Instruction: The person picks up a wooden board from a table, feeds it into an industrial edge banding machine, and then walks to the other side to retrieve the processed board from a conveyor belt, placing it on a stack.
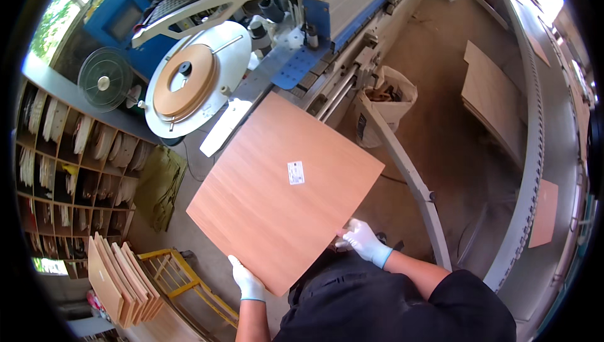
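A square wood-grain panel (264,197) with a small white label (296,173) stretches out in front of my body. My left hand (246,281), in a white glove, grips its near left edge, with the fingers partly hidden under the board. On the near right edge, my white-gloved right hand (365,242) pinches the panel close to its corner. The far end of the panel reaches the metal feed table (229,125) of an edge-banding machine. Beside it, a roll of wood-coloured edge band (165,93) lies on a round metal disc (236,59).
Left, a shelf (68,147) holds many band rolls, and several panels (119,279) stand near a yellow metal frame (182,279). A white sack (393,100) of offcuts sits by a slanting metal bar (402,172). A long conveyor (535,134) curves along the right.
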A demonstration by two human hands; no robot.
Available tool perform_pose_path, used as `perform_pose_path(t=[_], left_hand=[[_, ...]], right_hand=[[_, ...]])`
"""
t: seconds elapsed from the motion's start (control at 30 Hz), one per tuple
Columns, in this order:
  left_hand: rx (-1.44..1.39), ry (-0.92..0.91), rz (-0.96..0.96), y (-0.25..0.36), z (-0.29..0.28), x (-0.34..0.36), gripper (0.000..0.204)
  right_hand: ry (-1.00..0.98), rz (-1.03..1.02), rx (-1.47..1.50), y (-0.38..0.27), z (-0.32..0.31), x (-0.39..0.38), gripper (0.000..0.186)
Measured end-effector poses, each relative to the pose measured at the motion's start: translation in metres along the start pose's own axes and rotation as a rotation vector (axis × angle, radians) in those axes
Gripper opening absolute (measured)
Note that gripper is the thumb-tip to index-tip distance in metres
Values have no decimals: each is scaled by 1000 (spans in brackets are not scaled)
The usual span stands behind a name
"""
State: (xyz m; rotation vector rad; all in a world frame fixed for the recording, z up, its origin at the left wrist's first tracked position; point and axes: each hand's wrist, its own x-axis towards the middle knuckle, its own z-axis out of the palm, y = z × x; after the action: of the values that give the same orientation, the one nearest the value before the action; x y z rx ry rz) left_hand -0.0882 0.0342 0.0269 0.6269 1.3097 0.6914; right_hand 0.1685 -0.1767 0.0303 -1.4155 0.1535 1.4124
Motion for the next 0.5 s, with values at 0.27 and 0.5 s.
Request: perform_pose_path(t=[0.27,0.5], left_hand=[[-2,-122,-114,19,77,-3,64],[107,-277,-258,7,129,18,65]], right_hand=[[-51,-481,696,-17,16,23,51],[433,-629,664,-35,-8,96,42]])
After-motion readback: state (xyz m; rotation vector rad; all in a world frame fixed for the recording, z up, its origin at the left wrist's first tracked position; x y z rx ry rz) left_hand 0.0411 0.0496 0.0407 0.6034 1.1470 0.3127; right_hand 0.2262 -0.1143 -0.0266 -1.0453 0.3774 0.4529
